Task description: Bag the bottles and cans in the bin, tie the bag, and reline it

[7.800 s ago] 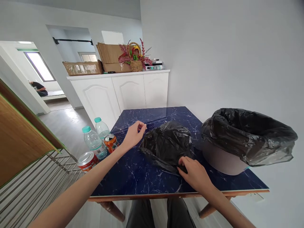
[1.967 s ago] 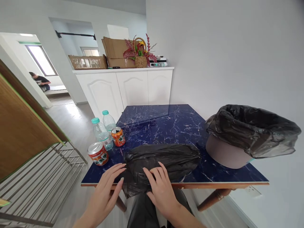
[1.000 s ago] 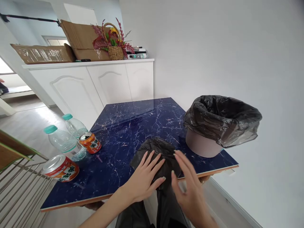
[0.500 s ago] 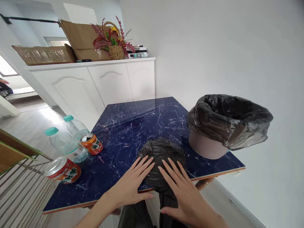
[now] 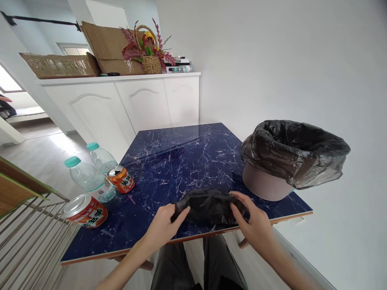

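Note:
A black plastic bag (image 5: 210, 207), gathered into a wide bundle, is at the front edge of the blue marbled table (image 5: 181, 161). My left hand (image 5: 169, 219) grips its left end between thumb and fingers. At the other end my right hand (image 5: 250, 215) pinches the bag, with the thumb on the near side. Both hands are closed on it, and some fingers are hidden behind the plastic. To the right stands a pinkish bin (image 5: 266, 183), its rim covered by another black bag (image 5: 290, 153) folded outward.
On the table's left stand two clear bottles with teal caps (image 5: 72, 162) and two orange-red cans (image 5: 86, 211). A metal rack (image 5: 33, 233) is beside the table. Behind, a white cabinet (image 5: 145, 100) carries cardboard boxes (image 5: 63, 66) and a flower basket (image 5: 151, 64).
My hands have gone from lying flat on the bag to gripping its two ends, and they are farther apart. The bag is now a narrower, wider bundle.

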`<control>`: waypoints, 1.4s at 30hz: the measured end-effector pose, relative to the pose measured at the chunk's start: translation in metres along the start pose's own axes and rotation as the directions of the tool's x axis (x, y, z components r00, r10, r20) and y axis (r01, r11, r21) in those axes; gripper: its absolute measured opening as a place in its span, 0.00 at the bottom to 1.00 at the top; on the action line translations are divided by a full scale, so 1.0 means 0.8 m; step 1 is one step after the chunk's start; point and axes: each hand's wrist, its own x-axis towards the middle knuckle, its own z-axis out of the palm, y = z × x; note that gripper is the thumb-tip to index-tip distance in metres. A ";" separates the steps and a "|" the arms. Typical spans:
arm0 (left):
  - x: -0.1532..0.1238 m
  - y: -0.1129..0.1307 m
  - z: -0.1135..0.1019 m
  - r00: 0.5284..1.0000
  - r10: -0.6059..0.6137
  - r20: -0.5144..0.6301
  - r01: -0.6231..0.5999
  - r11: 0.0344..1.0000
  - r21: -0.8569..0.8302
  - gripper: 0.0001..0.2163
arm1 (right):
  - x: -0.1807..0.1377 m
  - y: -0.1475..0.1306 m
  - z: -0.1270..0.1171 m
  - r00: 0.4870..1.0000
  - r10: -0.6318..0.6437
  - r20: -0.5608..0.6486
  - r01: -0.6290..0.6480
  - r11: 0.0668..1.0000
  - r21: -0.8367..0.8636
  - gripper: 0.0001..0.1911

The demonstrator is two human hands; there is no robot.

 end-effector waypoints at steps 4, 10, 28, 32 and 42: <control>0.014 0.006 0.022 0.980 -0.185 -0.071 0.184 0.983 -0.015 0.14 | -0.001 -0.025 0.038 0.912 -0.381 -0.153 0.350 0.917 -0.192 0.28; 0.021 -0.012 0.038 0.971 -0.065 -0.229 0.135 0.942 0.308 0.18 | 0.010 -0.012 0.095 0.914 -0.321 0.247 0.396 0.839 -0.374 0.32; -0.026 -0.013 0.010 0.903 0.344 0.257 -0.418 0.843 0.339 0.35 | -0.053 -0.022 0.091 0.899 -0.370 0.236 0.439 0.766 -0.470 0.38; -0.035 -0.022 0.001 0.908 0.312 0.281 -0.382 0.892 0.243 0.32 | -0.069 -0.023 0.098 0.883 -0.389 0.265 0.470 0.739 -0.482 0.39; -0.063 -0.056 -0.021 0.998 -0.023 -0.065 0.027 0.997 0.067 0.22 | -0.083 -0.045 0.120 0.897 -0.382 0.222 0.441 0.752 -0.490 0.44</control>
